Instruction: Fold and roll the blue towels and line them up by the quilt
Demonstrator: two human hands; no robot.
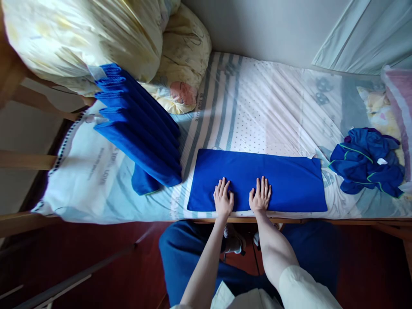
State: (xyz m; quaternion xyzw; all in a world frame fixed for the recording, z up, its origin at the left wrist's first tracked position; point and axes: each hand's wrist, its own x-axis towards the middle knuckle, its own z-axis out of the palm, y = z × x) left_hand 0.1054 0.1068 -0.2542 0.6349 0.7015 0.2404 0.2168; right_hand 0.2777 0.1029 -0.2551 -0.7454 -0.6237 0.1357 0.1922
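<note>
A blue cloth (289,182), folded into a long flat rectangle, lies along the front edge of the bed. My left hand (223,197) rests flat on it, left of its middle, fingers spread. A short way to the right, my right hand (260,195) also lies palm down on the cloth with its fingers apart. Neither hand grips anything. To the left leans a stack of folded blue cloths (141,124), tilted with their folded edges showing. At the right is a crumpled heap of blue cloth (367,161) with green edging and a white tag.
The bed (251,103) has a patterned white and grey-green sheet. Bulky yellow bedding (96,34) is piled at the back left. A pink-edged pillow (399,107) lies at the far right. Wooden bed rails (27,159) stand at the left, and a pale curtain (373,38) hangs behind.
</note>
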